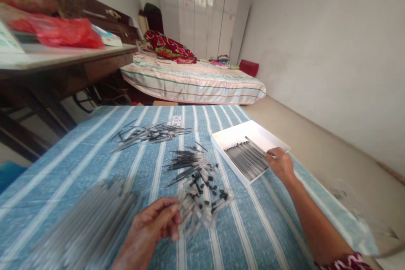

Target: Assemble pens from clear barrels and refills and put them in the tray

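Note:
My right hand [281, 163] is closed round one end of a grey pen [255, 144], which it holds over a shallow white box [234, 174]. Inside the box a row of similar grey pens [247, 158] lies side by side. My left hand [158, 221] is closed, thumb against the curled fingers, beside a loose pile of clear caps and small black plugs [202, 202]. Whether anything is pinched in it is hidden. Just beyond the caps lies a bunch of thin dark refills [186, 160]. Left of my left hand are stacked many grey pen barrels [85, 223], somewhat blurred.
A blue-and-white striped cloth [152, 177] covers the table. Toward its far left side is another heap of thin refills [152, 132]. Beyond stand a bed [196, 80] and, at left, a desk [117, 52] with a red plastic bag [66, 33].

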